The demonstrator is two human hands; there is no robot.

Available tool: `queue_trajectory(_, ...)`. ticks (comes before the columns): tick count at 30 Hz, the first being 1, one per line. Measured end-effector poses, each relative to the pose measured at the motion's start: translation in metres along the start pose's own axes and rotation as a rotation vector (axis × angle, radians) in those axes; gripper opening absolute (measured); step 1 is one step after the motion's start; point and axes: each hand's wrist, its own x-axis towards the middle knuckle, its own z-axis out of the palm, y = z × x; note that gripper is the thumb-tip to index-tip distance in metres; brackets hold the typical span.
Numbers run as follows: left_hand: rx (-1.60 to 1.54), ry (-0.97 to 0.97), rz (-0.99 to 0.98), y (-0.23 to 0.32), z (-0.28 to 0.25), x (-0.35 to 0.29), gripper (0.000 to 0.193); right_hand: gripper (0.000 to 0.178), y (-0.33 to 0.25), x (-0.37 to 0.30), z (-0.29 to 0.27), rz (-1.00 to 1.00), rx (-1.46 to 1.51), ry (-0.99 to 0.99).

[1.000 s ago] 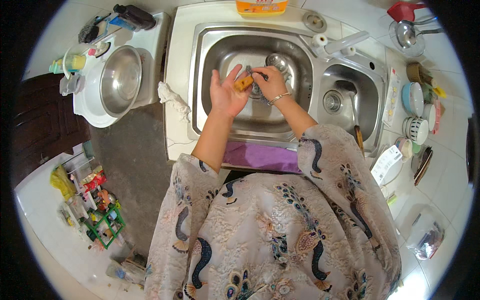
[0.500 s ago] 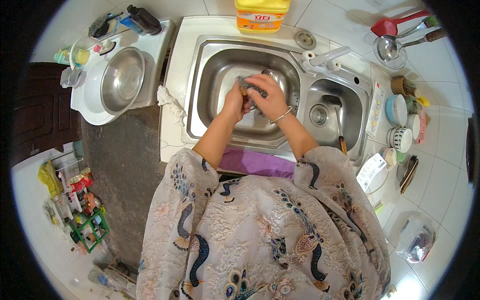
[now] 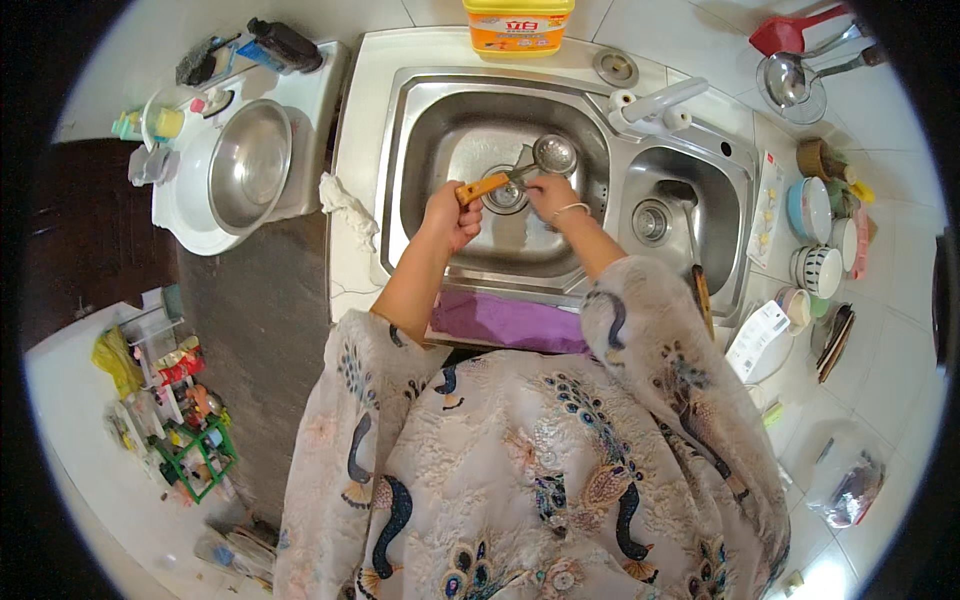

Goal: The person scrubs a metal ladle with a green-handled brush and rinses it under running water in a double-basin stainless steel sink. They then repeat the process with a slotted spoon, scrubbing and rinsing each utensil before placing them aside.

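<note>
My left hand [image 3: 452, 217] is closed round the wooden handle [image 3: 482, 188] of a perforated metal ladle. The ladle's round bowl [image 3: 555, 154] points away to the right, above the large sink basin [image 3: 425, 180]. My right hand [image 3: 557, 198], with a bangle on its wrist, is closed beside the ladle's neck. What its fingers grip is mostly hidden. Below the ladle lies the basin's drain [image 3: 505, 198]. In the smaller basin at right, a dark-headed utensil with a wooden handle [image 3: 703, 298] leans over the front rim.
A faucet [image 3: 665, 100] stands behind the basins, near a yellow detergent tub [image 3: 518, 28]. Bowls [image 3: 816, 270] line the right counter. A white cloth [image 3: 346, 210] hangs at the left edge, a purple cloth [image 3: 510, 321] at the front. A metal basin [image 3: 250, 165] sits further left.
My hands have moved apart, the left one down and left, the right one slightly lower. The ladle's handle and bowl now show plainly; the grey scrubber-like pad between my hands is out of sight.
</note>
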Motion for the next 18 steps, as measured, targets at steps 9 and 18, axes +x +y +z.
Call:
queue_trajectory(9,0.119,0.123,-0.023,-0.012,-0.023,0.01,0.026,0.017,-0.061,-0.015,0.046,-0.214,0.272,0.341)
queue_trajectory(18,0.42,0.19,0.098,-0.014,-0.046,0.007,0.024,0.023,-0.02,-0.01,0.018,0.015,0.363,0.367)
